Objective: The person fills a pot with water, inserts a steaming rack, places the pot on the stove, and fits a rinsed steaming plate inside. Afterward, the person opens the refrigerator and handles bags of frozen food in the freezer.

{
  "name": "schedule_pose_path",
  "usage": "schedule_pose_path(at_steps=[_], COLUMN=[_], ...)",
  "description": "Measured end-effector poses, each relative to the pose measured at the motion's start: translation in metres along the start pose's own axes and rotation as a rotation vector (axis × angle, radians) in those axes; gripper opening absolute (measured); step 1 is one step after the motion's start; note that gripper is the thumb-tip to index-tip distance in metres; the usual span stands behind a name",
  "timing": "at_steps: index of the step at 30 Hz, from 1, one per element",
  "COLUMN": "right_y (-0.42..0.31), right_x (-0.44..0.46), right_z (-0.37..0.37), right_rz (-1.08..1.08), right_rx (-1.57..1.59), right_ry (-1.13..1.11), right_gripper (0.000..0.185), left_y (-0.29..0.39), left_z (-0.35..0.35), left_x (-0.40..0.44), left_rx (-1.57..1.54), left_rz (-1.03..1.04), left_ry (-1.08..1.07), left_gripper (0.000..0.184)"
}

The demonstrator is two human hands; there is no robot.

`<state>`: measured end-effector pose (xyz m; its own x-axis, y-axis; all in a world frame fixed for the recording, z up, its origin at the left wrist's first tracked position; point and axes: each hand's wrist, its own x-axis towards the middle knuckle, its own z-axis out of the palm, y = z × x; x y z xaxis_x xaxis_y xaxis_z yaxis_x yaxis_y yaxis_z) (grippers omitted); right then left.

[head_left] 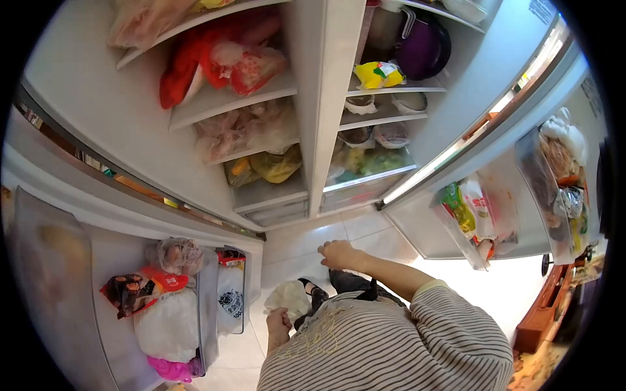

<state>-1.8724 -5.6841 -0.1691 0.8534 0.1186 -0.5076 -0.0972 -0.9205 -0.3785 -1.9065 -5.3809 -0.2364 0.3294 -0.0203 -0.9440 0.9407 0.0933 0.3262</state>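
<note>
Low in front of my body, my left hand (279, 320) is closed, with a white plastic bag (289, 298) hanging at its fingers. The bag's contents cannot be made out. My right hand (336, 254) is held out over the tiled floor before the fridge, its fingers loosely bent and apart, with nothing visible in them. Both doors of the fridge stand wide. Nearest to my left hand is the left door's lower bin (245, 293), which holds a white printed bag (229, 301).
Freezer shelves on the left hold a red bag (212, 65) and several plastic bags. To the right, the shelves carry a purple pot (420, 49), a yellow packet (378, 75) and covered bowls (391, 135). Packed bins line the right door (417, 228). Wooden furniture (544, 313) stands beyond.
</note>
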Motion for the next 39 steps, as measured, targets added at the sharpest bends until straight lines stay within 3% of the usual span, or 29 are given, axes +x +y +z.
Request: schedule_pose_path(at_steps=[5, 14, 17, 20, 23, 25, 26, 28, 29, 30, 32, 35, 39], right_y=[0.008, 0.019, 0.018, 0.006, -0.01, -0.02, -0.03, -0.058, -0.076, -0.094, -0.126, -0.17, -0.235], right_x=[-0.001, 0.003, 0.013, 0.027, 0.04, 0.049, 0.054, 0.053, 0.049, 0.046, 0.035, 0.015, 0.003], right_z=[-0.011, -0.026, -0.03, -0.047, -0.062, -0.073, -0.077, -0.094, -0.101, -0.107, -0.117, -0.136, -0.184], right_rz=[0.056, 0.083, 0.031, -0.038, -0.097, -0.119, -0.145, -0.254, -0.308, -0.402, -0.57, -0.75, -1.215], right_rx=[0.021, 0.117, 0.221, 0.303, 0.384, 0.371, 0.364, 0.427, 0.465, 0.521, 0.646, 0.801, 0.387], right_ry=[0.006, -0.027, 0.048, 0.134, 0.161, 0.195, 0.194, 0.242, 0.256, 0.259, 0.273, 0.661, 0.95], right_gripper=[0.035, 0.042, 0.043, 0.042, 0.041, 0.038, 0.037, 0.031, 0.027, 0.025, 0.02, 0.017, 0.035], left_y=[0.008, 0.005, 0.01, 0.008, 0.0, -0.015, -0.025, -0.031, -0.019, -0.009, -0.006, -0.014, -0.022], left_z=[0.014, 0.013, 0.023, 0.026, 0.015, -0.005, -0.012, -0.015, 0.002, 0.01, 0.012, 0.007, 0.002], left_x=[-0.017, -0.001, -0.01, -0.019, -0.01, 0.009, 0.011, 0.005, -0.03, -0.037, -0.051, -0.048, -0.057], left_rx=[-0.065, -0.125, -0.063, -0.092, -0.179, 0.161, 0.389, 0.895, 0.481, -0.11, -0.192, -0.272, -0.322], left_rz=[0.02, 0.01, 0.025, 0.083, 0.03, 0.369, 0.634, 1.258, 0.881, 0.279, 0.205, 0.136, 0.169], left_ry=[0.009, -0.034, 0.005, -0.039, -0.073, -0.211, -0.216, -0.031, -0.083, -0.084, -0.018, 0.058, 0.121], left_gripper=[0.018, 0.02, 0.036, 0.036, 0.009, 0.005, 0.007, 0.017, 0.026, 0.029, 0.023, 0.015, 0.012])
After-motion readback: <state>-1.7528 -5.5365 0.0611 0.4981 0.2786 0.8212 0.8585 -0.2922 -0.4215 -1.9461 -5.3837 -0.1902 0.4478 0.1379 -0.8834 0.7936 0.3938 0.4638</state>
